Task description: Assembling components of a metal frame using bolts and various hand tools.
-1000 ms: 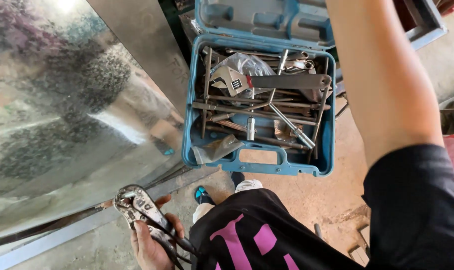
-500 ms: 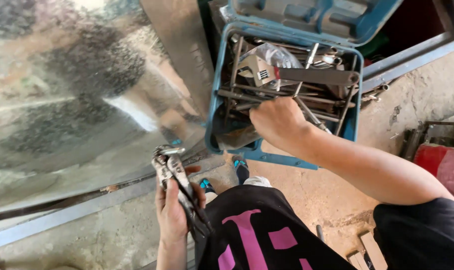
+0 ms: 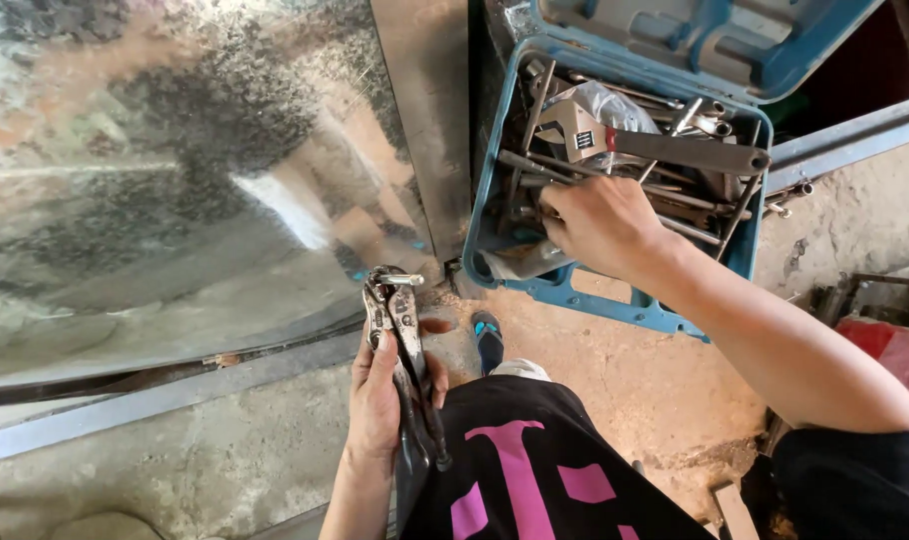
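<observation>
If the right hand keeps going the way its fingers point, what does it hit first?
The right hand points down-left into the open blue toolbox. It would probably meet the long metal tools lying there almost at once; its fingertips are hidden, so it may already touch them.

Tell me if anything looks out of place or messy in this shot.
The blue toolbox is a jumble: metal rods and tools lie crossed in a heap, with a big adjustable wrench across the top. The right hand digs into the pile. The left hand holds pliers. Sawdust-like debris litters the floor.
</observation>
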